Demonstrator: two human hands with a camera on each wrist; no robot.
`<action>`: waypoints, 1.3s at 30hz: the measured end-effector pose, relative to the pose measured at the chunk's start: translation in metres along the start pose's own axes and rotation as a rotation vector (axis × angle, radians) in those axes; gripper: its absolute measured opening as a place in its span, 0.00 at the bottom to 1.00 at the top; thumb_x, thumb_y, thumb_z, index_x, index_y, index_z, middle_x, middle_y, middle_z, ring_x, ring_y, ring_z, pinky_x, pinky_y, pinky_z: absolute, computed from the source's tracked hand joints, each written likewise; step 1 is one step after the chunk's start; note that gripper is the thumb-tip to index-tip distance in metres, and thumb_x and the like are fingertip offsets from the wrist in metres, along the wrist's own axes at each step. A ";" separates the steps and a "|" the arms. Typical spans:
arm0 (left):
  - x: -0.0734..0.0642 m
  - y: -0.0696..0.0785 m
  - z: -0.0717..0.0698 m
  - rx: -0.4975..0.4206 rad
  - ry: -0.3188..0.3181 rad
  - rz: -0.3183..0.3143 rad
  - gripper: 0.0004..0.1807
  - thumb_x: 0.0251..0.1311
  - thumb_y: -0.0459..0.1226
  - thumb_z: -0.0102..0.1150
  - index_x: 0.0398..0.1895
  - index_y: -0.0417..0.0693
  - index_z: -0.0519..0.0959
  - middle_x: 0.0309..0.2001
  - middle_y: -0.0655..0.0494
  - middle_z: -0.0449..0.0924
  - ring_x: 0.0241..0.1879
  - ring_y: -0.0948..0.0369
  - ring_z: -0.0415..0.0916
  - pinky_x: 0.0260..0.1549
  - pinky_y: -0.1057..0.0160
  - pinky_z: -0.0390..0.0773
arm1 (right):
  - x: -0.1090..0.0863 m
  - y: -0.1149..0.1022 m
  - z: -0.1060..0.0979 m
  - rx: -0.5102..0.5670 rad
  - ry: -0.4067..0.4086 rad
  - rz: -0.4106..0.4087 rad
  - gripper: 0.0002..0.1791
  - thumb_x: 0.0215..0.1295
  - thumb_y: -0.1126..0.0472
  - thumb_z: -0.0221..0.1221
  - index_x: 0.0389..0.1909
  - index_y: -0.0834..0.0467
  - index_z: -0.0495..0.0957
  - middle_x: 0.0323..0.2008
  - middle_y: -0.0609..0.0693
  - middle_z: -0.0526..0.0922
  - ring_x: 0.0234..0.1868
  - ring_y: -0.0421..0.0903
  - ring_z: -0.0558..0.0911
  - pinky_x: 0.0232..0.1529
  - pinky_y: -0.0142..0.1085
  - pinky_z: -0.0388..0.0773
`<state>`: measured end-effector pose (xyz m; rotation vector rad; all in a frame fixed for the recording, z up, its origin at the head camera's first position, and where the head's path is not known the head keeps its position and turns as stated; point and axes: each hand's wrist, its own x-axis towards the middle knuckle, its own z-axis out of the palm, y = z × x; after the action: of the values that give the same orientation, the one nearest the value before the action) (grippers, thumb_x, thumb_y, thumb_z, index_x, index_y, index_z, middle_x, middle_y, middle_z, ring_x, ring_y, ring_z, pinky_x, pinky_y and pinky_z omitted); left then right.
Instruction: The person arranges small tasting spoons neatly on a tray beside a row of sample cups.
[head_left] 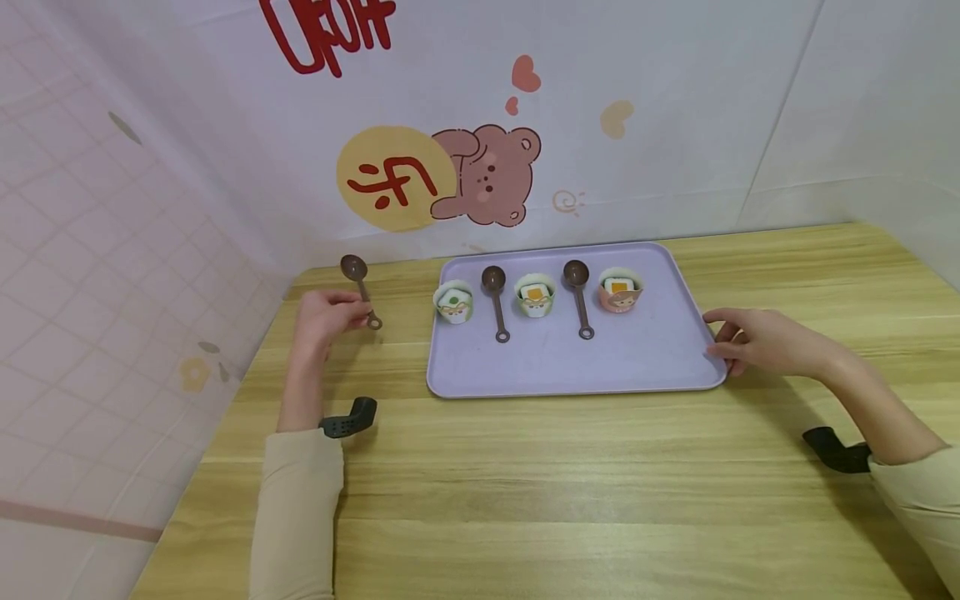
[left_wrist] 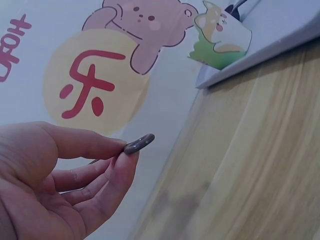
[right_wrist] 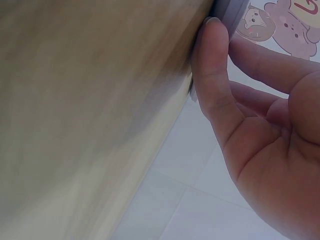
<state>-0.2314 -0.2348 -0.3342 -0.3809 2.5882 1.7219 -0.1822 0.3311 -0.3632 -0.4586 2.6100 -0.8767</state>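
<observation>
My left hand [head_left: 326, 317] pinches a brown measuring spoon [head_left: 355, 268] near the ringed end of its handle, left of the lilac tray [head_left: 577, 367]. Only the spoon's ring end [left_wrist: 140, 144] shows clearly in the left wrist view, between thumb and fingertips. At the tray's right edge, my right hand [head_left: 772, 340] grips the rim; the thumb [right_wrist: 214, 50] lies against it in the right wrist view. On the tray, a green cup [head_left: 455, 313], a second cup [head_left: 535, 309] and a pink cup [head_left: 618, 302] alternate with two brown spoons, a left one [head_left: 498, 308] and a right one [head_left: 581, 298].
Each cup holds a small white block with a coloured top. The wooden table [head_left: 525, 483] meets a printed white backdrop [head_left: 675, 150] behind the tray and a patterned wall cloth [head_left: 112, 292] on the left.
</observation>
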 end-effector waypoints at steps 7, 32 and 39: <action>-0.003 0.008 0.004 -0.020 -0.014 0.030 0.19 0.66 0.29 0.62 0.56 0.25 0.76 0.48 0.38 0.77 0.30 0.67 0.81 0.38 0.70 0.83 | 0.001 0.000 0.000 0.016 -0.003 0.005 0.29 0.71 0.69 0.58 0.66 0.80 0.60 0.38 0.57 0.83 0.30 0.46 0.85 0.33 0.36 0.84; -0.017 0.038 0.021 -0.105 -0.105 0.060 0.20 0.66 0.31 0.64 0.57 0.26 0.76 0.42 0.46 0.80 0.31 0.66 0.83 0.41 0.68 0.83 | -0.001 0.000 -0.001 -0.018 0.008 -0.005 0.29 0.71 0.69 0.59 0.65 0.81 0.60 0.37 0.56 0.83 0.28 0.46 0.84 0.32 0.36 0.83; -0.018 0.040 0.028 -0.108 -0.108 0.064 0.19 0.66 0.30 0.64 0.56 0.26 0.76 0.42 0.45 0.80 0.30 0.66 0.83 0.42 0.67 0.83 | -0.001 -0.001 0.000 -0.028 0.013 0.000 0.29 0.71 0.69 0.59 0.64 0.81 0.60 0.37 0.56 0.83 0.29 0.46 0.85 0.32 0.35 0.83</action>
<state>-0.2255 -0.1910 -0.3061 -0.2030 2.4660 1.8530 -0.1814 0.3312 -0.3623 -0.4624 2.6373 -0.8470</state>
